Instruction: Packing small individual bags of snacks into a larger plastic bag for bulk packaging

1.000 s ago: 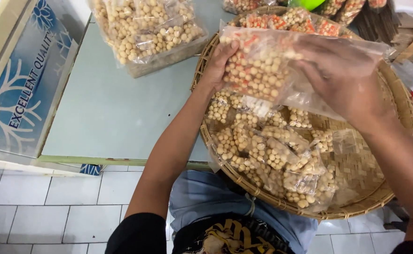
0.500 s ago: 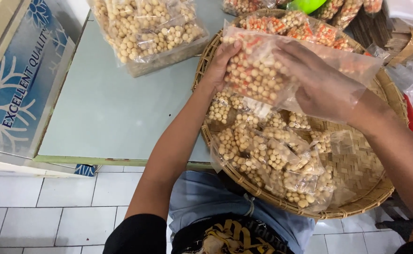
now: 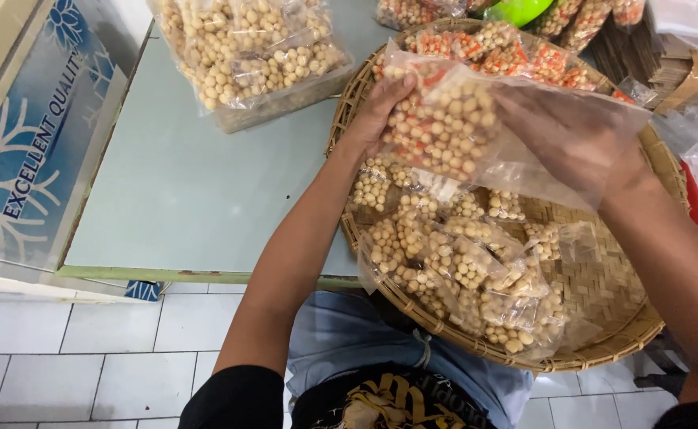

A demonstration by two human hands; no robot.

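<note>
1. Hands, two in number, are closed on one clear plastic bag of beige and orange round snacks [image 3: 444, 127], held up over the round woven bamboo tray [image 3: 603, 294]. The left hand [image 3: 377, 111] is clamped on the bag's left edge; the right hand [image 3: 579, 131] is seen through the empty plastic and is gripped on the right part.
2. Small clear packets of beige snack balls [image 3: 460, 262] are heaped in the tray below; several are seen, but an exact count cannot be made where they overlap.
3. Packets of mixed orange and beige snacks [image 3: 523, 52] are lined along the tray's far rim, partly hidden by the held bag.
4. One large clear bag of beige balls [image 3: 245, 52] is laid on the pale grey-blue tabletop [image 3: 198, 183], well apart from the hands.
5. One blue and white cardboard box [image 3: 39, 135] is stood at the left, over a white tiled floor [image 3: 71, 349].
6. A green object [image 3: 516, 9] at the top edge is cut off and cannot be made out.
</note>
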